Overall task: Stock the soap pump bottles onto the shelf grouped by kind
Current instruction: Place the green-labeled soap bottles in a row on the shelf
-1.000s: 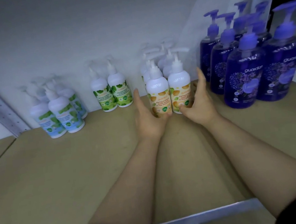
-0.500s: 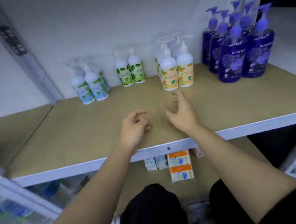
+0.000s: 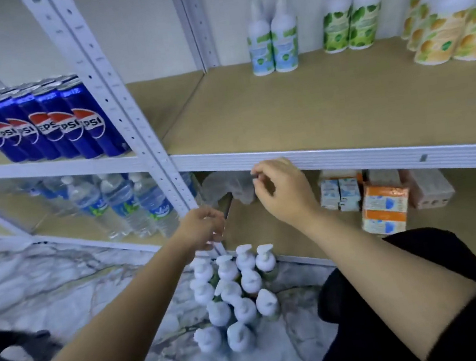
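Several white-capped pump bottles (image 3: 236, 295) stand in a cluster on the marble floor below my hands. On the brown shelf (image 3: 312, 110) stand blue-label bottles (image 3: 273, 45), green-label bottles (image 3: 351, 26) and orange-label bottles (image 3: 453, 33), each kind in its own group. My left hand (image 3: 202, 229) hangs just above the floor cluster with loosely curled fingers and holds nothing. In front of the shelf's front edge my right hand (image 3: 282, 192) hovers, fingers loosely curled, also holding nothing.
A white upright post (image 3: 118, 105) divides the shelving. Pepsi cans (image 3: 42, 127) fill the left shelf, water bottles (image 3: 125, 204) stand below them. Small boxes (image 3: 381, 200) and a crumpled plastic bag (image 3: 225, 186) lie on the lower shelf. My black-clad knee (image 3: 400, 274) is at right.
Both hands drew back from the orange-label bottles and dropped below the shelf edge. The view swung down and left, bringing the floor cluster of bottles into sight.
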